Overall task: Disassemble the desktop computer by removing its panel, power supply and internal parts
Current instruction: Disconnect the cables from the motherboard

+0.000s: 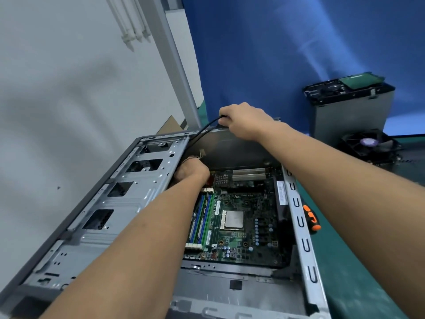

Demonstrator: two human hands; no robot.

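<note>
**Both hands at the far end of the opened case**

Blue backdrop cloth [299,42] fills the upper right of the head view, with a pale wall [57,88] to the left and a green work surface [358,261] along the right side. On that surface lies the open desktop case [119,203], its side panel off, so the motherboard [241,215] inside shows plainly, with a bare processor [234,219] near its middle and memory sticks [202,217] in blue and green slots just left of it. A grey drive cage [110,199] with rectangular cut-outs runs along the case's left side.

The right hand [243,122] is up at the far edge of the case, its fingers curled and pinching a black cable [204,128] that runs down toward the interior. The left hand [190,171] reaches into the far left corner of the case beside the drive cage, fingers bent inward around a small bundle of wires [197,157]; how firmly it grips them cannot be made out.

An orange-handled screwdriver [311,221] lies on the green surface just beside the case's right wall. Farther back on the right stands a grey metal box [349,111] with a hard drive [331,89] on top, and a black cooling fan [369,143] rests near its foot.
</note>
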